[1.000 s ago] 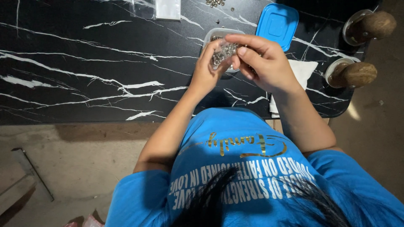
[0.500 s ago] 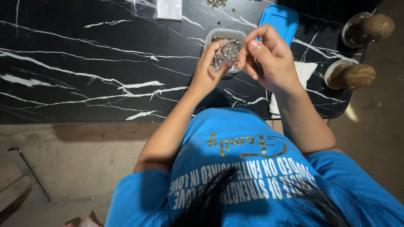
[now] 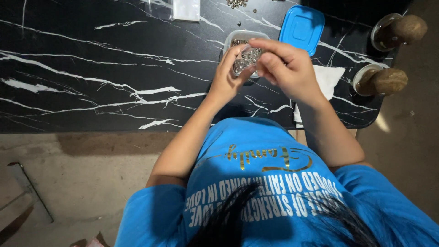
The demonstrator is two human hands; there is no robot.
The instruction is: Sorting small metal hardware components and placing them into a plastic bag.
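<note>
Table: the black white-veined table [image 3: 91, 59] carries everything; keeping both hands low over it looks wise, so a dropped piece lands on the top and not the floor.
Lid: a blue lid [image 3: 302, 27] lies flat just beyond the hands, apart from its container.
Container: a clear plastic container [image 3: 242, 39] with small metal pieces inside sits directly behind the hands, partly hidden by them.
Right hand: the right hand [image 3: 288, 68] has its fingers curled in, pinching at the bag's upper edge; a light, steady pinch seems best.
Left hand: the left hand [image 3: 226, 75] grips the bag from the side and should stay still as the support.
Bag: a small clear bag of silvery metal pieces [image 3: 246, 58] is held between both hands, above the table just in front of the container; it looks crinkled, glinting and well filled.
</note>
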